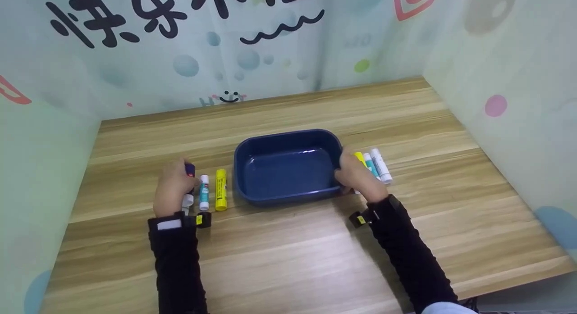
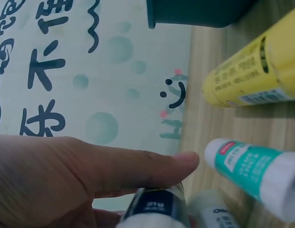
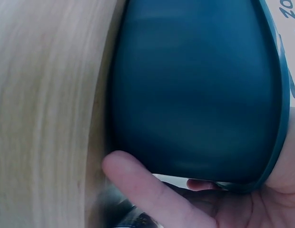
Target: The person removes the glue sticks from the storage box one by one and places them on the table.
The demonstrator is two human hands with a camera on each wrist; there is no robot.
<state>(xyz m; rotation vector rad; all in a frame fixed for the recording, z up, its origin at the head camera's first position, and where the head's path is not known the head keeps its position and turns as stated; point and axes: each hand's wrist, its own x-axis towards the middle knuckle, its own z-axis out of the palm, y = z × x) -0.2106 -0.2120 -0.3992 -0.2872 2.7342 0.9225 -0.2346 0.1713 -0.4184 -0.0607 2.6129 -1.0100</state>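
My left hand (image 1: pixel 173 185) pinches a navy-and-white glue stick (image 2: pixel 157 205), its thumb lying along the side. To its right lie a small teal-and-white glue stick (image 1: pixel 204 193) and a larger yellow glue stick (image 1: pixel 221 190). Another white glue stick (image 2: pixel 214 211) shows just beside the held one. My right hand (image 1: pixel 358 174) grips the right end of a dark blue plastic basin (image 1: pixel 288 199). In the right wrist view the basin wall (image 3: pixel 195 95) fills the middle, with one finger (image 3: pixel 147 190) stretched along its lower end; part of the hand is hidden.
Beyond my right hand lie a white glue stick (image 1: pixel 381 166), a teal-and-white one (image 1: pixel 370 164) and a yellow one (image 1: pixel 359 156), partly covered by the hand. The wood-grain table (image 1: pixel 279 255) is bounded by printed wall panels (image 1: pixel 288 70) at the back and sides.
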